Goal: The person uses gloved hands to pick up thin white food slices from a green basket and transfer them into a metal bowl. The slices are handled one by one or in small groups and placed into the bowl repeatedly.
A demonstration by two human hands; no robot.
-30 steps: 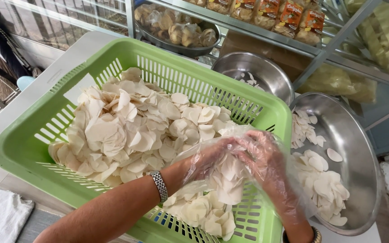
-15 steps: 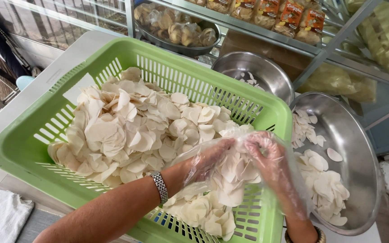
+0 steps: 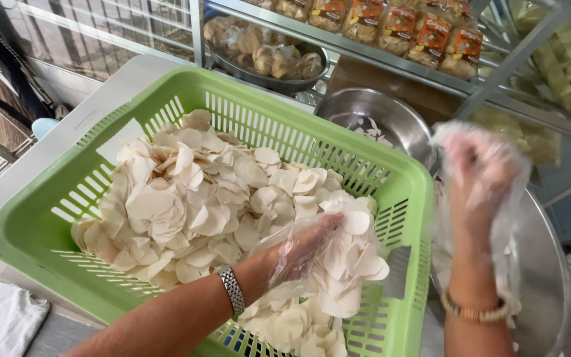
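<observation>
Left hand (image 3: 305, 248) grasps pale chips (image 3: 348, 264) inside basket (image 3: 61, 218); right hand (image 3: 480, 175), glove-blurred, grip unclear.

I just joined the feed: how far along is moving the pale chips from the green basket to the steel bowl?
Done: little that shows; the wide steel bowl is mostly hidden. In hand: the plastic-gloved left hand holds a bunch of pale round chips inside the green slotted plastic basket; the gloved right hand is over the bowl. Left: the large heap.
</observation>
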